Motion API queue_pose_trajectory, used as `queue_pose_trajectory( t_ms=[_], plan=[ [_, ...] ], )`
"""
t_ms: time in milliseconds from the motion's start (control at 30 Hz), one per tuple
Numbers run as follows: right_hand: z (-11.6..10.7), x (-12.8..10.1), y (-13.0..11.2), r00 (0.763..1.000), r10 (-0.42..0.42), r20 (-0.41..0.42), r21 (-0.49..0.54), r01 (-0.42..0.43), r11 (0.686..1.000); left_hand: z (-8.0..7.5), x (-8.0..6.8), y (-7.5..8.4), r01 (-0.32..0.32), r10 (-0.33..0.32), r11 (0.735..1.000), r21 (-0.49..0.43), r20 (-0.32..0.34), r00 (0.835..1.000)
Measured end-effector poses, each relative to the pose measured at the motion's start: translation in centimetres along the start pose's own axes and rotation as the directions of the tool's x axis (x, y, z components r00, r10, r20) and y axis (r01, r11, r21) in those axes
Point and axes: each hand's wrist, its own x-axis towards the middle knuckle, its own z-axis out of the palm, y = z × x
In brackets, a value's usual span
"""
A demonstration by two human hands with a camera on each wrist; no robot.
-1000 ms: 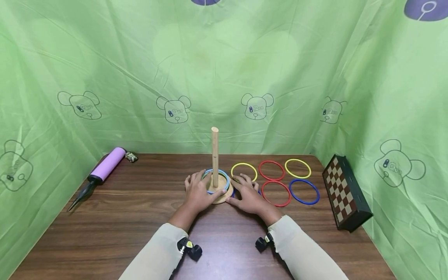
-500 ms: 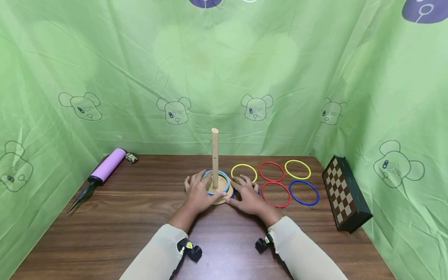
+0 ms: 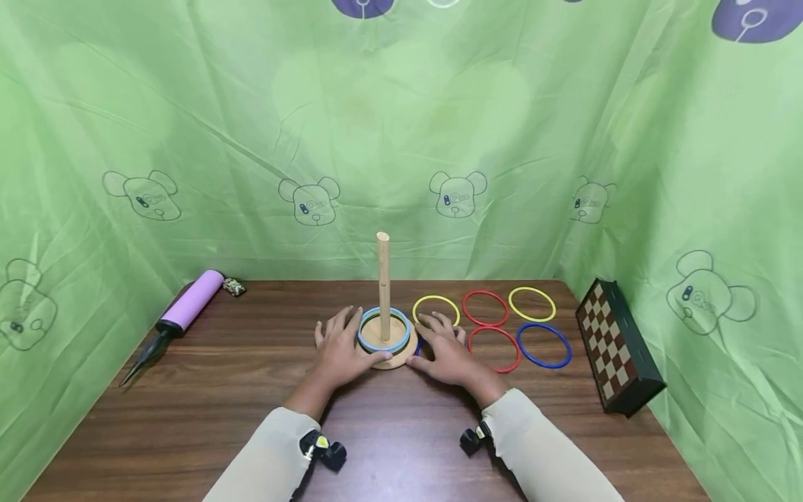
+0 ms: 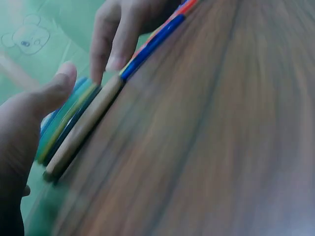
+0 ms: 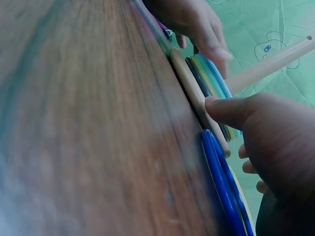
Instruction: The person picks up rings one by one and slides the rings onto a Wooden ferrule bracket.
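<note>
Now we are resting both hands flat on the dark brown wooden table in the lower middle of the head view, one on each side of the round pale wooden base with its upright wooden peg. Our left hand is lying with fingers spread and relaxed, gripping nothing, its thumb touching the left edge of the base. Our right hand is lying flat too, fingers straight, thumb tip meeting the right edge of the base, and it is partly covering a dark blue plastic ring lying on the table just beside the base. Around the peg, light blue stacked rings are sitting on the base.

Right of centre, a yellow ring, a red ring, a second yellow ring, another red ring and a blue ring are lying flat, apart from each other. At the right edge a folded chessboard box is leaning. At the middle left a lilac hand pump is lying near a small dark object.
</note>
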Motion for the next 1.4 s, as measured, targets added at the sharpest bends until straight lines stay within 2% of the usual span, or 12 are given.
queue_pose_trajectory(
  t_ms=[133, 267, 500, 767, 1067, 1400],
  plan=[
    [-0.2, -0.3, 0.0, 1.0, 0.004, -0.027, -0.021, -0.005, 1.0, -0.6, -0.6, -1.2, -0.001, 0.0, 1.0, 0.02, 0.057, 0.998],
    [-0.8, -0.7, 0.0, 0.999, 0.009, -0.047, -0.032, -0.01, 0.999, -0.9, -0.5, -1.4, 0.007, -0.01, 1.0, 0.027, 0.107, 0.994],
    [-1.8, -2.0, 1.0, 0.998, 0.048, -0.031, -0.025, -0.049, 0.999, -0.9, -0.8, -1.8, 0.004, -0.012, 0.999, 0.049, 0.172, 0.985],
    [-2.5, -3.2, 2.8, 0.996, 0.066, -0.057, -0.029, -0.068, 0.997, -1.0, -0.6, -1.9, -0.017, 0.008, 0.999, 0.05, 0.174, 0.985],
    [-2.5, -4.3, 3.6, 0.993, 0.079, -0.091, -0.022, -0.081, 0.996, -1.1, -0.5, -1.8, -0.017, 0.008, 0.999, 0.049, 0.187, 0.982],
    [-2.2, -4.7, 4.1, 0.994, 0.101, -0.053, -0.024, -0.102, 0.994, -1.0, -0.8, -1.9, -0.017, 0.01, 0.999, 0.035, 0.2, 0.98]
  ],
)
